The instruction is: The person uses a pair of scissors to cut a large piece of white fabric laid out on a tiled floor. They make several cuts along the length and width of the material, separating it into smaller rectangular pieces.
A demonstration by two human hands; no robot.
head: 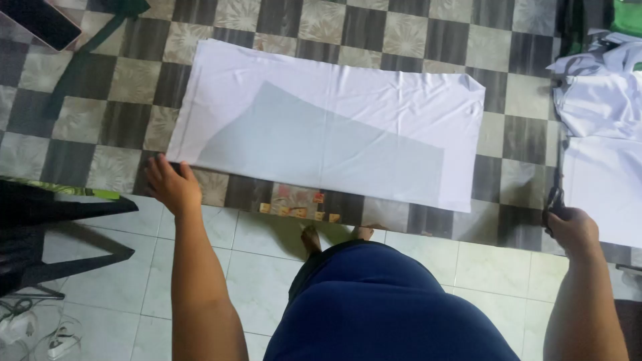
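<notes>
The folded white rectangular fabric sheet point(334, 93) lies flat on the checkered-cloth table point(134, 87), its long axis running from 9 to 3 o'clock. The left hand point(172, 186) presses the sheet's 8 o'clock corner, grip released, fingers flat. The right hand point(570, 229), at 4 o'clock, is clenched around dark-handled scissors point(556, 195).

Smooth white cloth point(334, 100) on glossy checkered tablecloth point(127, 87).

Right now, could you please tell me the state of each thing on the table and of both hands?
White fabric: spread flat, lightly creased.
Grey pattern piece: lying flat on the fabric.
Left hand: resting at the fabric's near left corner, holding nothing.
Right hand: closed on the scissors' handle.
Scissors: held, blades hard to make out.
White garments: piled loosely at the right.
Phone: screen dark.
</notes>
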